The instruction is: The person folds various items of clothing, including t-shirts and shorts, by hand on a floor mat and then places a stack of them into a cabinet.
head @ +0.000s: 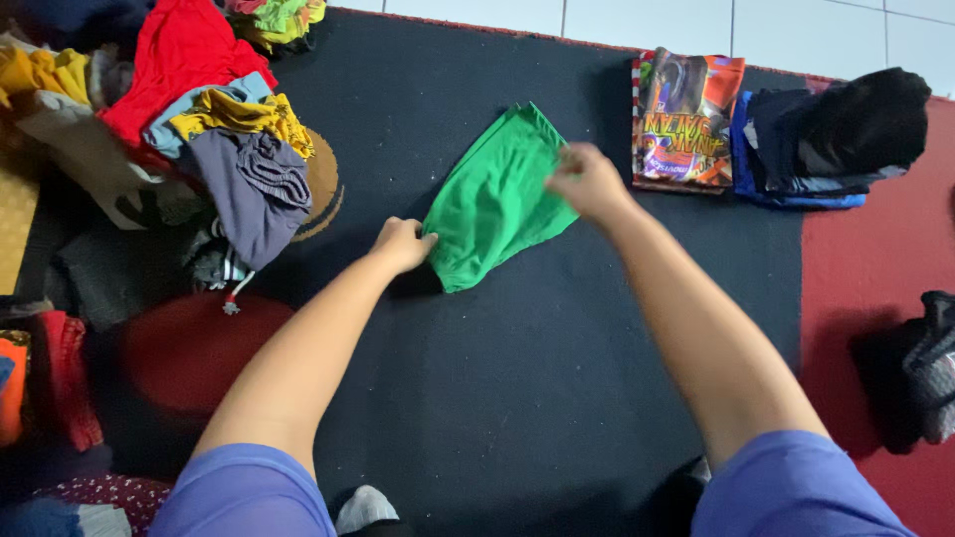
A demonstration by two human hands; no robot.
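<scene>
Green garment (pixel 494 202), prob. shorts or small tee, partly folded, flat on dark carpet (pixel 517 398), centre of view, tilted w/ one end toward far wall. Left hand (pixel 402 244) closed on lower-left edge, pinning it down. Right hand (pixel 587 181) pinched on right edge near top, fabric bunched at fingers. Hands apart, one per side of cloth.

Risks, as judged: thin fabric may slide on carpet if pulled unevenly → fold goes crooked; bunch under right hand could set a crease; loose grip on left corner could let the layers spring open.

Counts: 1 green garment in hand. 2 folded stacks beyond right hand: printed multicolour piece (pixel 684 117), then dark blue/black stack (pixel 826 139) just beside it. 1 loose heap of unfolded clothes (pixel 189 109) far left, red, yellow, grey, mixed; no. of items can't tell. Dark bundle (pixel 930 368) at right edge on red floor area (pixel 865 259).
</scene>
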